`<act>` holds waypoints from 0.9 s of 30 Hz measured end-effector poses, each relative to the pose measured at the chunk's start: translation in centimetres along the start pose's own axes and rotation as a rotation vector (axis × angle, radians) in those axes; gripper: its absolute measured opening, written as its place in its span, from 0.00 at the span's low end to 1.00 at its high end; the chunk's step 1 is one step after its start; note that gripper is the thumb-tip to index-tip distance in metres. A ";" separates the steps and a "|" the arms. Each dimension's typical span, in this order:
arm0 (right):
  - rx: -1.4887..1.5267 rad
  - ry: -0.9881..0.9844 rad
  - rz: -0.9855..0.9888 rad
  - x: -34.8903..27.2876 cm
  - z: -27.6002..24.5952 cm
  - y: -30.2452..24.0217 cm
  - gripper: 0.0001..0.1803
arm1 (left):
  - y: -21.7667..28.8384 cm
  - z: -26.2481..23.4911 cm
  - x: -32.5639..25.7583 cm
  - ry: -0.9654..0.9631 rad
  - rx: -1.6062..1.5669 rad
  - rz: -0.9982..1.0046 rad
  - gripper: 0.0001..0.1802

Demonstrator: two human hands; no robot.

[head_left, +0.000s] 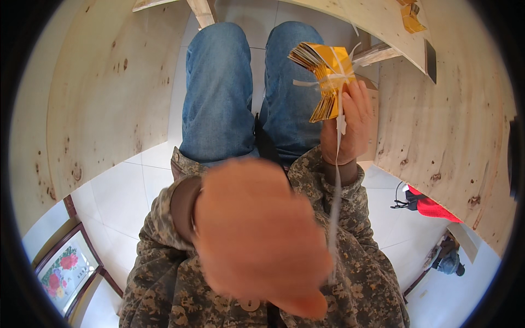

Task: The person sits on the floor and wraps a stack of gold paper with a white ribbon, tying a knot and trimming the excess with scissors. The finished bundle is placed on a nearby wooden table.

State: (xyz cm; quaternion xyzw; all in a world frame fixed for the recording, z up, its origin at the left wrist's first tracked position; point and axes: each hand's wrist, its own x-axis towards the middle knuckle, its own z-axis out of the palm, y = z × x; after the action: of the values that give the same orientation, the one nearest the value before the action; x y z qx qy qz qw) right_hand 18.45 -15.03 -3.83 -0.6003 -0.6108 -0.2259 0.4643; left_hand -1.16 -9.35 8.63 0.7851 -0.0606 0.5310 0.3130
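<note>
A bundle of folded gold foil paper (322,52) is held above my right knee, its many layers fanned out on the left side. A thin white strip (338,143) is wrapped crosswise round its pinched middle, with loose ends sticking out. My right hand (350,123) grips the bundle from its lower right side, the fingers behind its edge. From there one length of the strip runs down toward my left hand (257,229). Raised close to the camera and blurred, the left hand is curled, with the strip passing at its fingers; the fingertips themselves are hidden.
More gold folded pieces (411,17) lie on the wooden board (377,16) at the upper right. Pale wooden panels (98,98) stand on both sides of my legs. A cardboard box (373,101) is behind my right hand. Something red (432,209) hangs below the right panel.
</note>
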 end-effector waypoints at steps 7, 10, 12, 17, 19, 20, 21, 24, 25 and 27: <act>0.049 -0.017 -0.003 0.0 -0.8 -0.7 0.20 | -5.1 2.1 -1.5 0.009 0.269 -0.747 0.09; 0.042 -0.067 -0.066 0.0 -0.8 -0.4 0.20 | -5.4 2.8 -2.0 -0.014 0.334 -0.785 0.08; 0.034 -0.098 -0.094 -0.1 -0.9 -0.3 0.21 | -5.8 2.8 -2.3 -0.048 0.371 -0.762 0.07; 0.056 -0.134 -0.088 -0.1 -1.0 -0.6 0.21 | -6.4 2.7 -2.8 -0.072 0.348 -0.778 0.06; 0.086 -0.093 -0.058 -0.1 -0.8 -0.8 0.20 | -6.6 2.8 -2.9 -0.043 0.302 -0.809 0.05; 0.101 -0.071 -0.042 -0.1 -0.7 -0.9 0.19 | -6.7 2.8 -3.0 -0.021 0.253 -0.835 0.05; 0.114 -0.079 -0.036 -0.1 -0.6 -1.0 0.20 | -6.7 2.7 -3.1 0.000 0.203 -0.861 0.05; 0.142 -0.097 -0.009 -0.1 -0.5 -1.0 0.23 | -7.1 2.2 -3.2 -0.017 0.134 -0.864 0.06; 0.145 -0.101 0.007 -0.2 -0.5 -1.0 0.24 | -7.1 2.0 -3.3 -0.037 0.088 -0.858 0.06; 0.172 -0.103 0.032 -0.3 -0.4 -0.9 0.26 | -7.2 1.6 -3.6 -0.075 -0.005 -0.845 0.06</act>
State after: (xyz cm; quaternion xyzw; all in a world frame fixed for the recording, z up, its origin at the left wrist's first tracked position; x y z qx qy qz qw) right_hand 17.70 -15.67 -3.68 -0.5787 -0.6413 -0.1342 0.4856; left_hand 1.68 -5.35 2.07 0.7589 0.2542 0.3270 0.5026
